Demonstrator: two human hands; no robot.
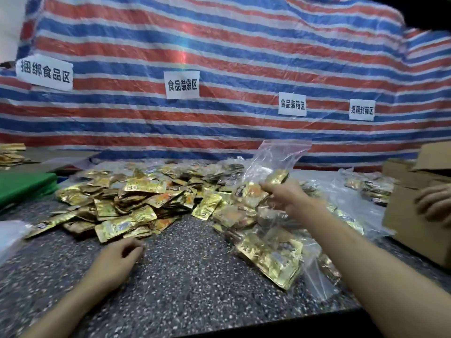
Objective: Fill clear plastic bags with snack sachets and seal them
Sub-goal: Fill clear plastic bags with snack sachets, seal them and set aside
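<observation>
Many gold snack sachets (136,198) lie in a big pile on the speckled bench (185,276). I see my right hand (284,191) up over the pile, gripping a clear bag (275,162) by its side. A few sachets sit inside the bag, and its red-edged top points up. My left hand (119,254) rests on the bench just in front of the pile, fingers loosely curled, holding nothing. A filled bag (271,257) lies flat on the bench under my right arm. On the far right another person's hand (436,203) touches a cardboard box (410,223). A striped sheet (219,57) hangs behind.
</observation>
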